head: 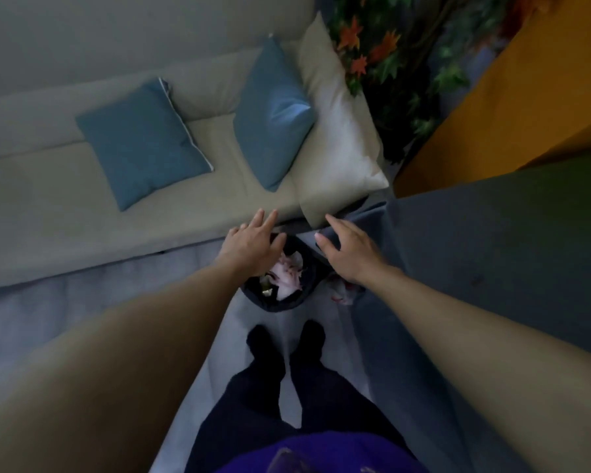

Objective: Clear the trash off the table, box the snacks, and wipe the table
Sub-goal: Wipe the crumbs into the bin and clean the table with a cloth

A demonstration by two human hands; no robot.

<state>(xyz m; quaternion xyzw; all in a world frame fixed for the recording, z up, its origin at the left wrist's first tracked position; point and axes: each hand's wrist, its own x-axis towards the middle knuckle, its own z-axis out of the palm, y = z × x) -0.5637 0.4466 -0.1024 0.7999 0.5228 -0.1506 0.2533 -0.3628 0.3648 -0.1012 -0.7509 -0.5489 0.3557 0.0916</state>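
we look straight down at a small black bin (pixel 277 303) standing on the pale floor (pixel 82 319), just in front of our dark-socked feet (pixel 268 343). crumpled pinkish-white trash (pixel 289 272) lies inside the bin, with a few darker scraps beside it that are too blurred to tell apart. our left hand (pixel 253 245) hovers over the bin's left rim, fingers straight and spread, holding nothing. our right hand (pixel 347 252) is just to the right of the bin, also flat with relaxed fingers and empty. another pink and white piece (pixel 342 292) shows under our right wrist, beside the bin; we cannot tell what it is or whether it touches the bin. beyond the hands runs a beige sofa (pixel 48 206) carrying two blue cushions (pixel 144 143) and a pale cushion (pixel 338 138) at its right end. a plant with green leaves and orange flowers (pixel 386 49) stands behind that end. a dark grey-blue upholstered seat (pixel 492 254) fills the right side.
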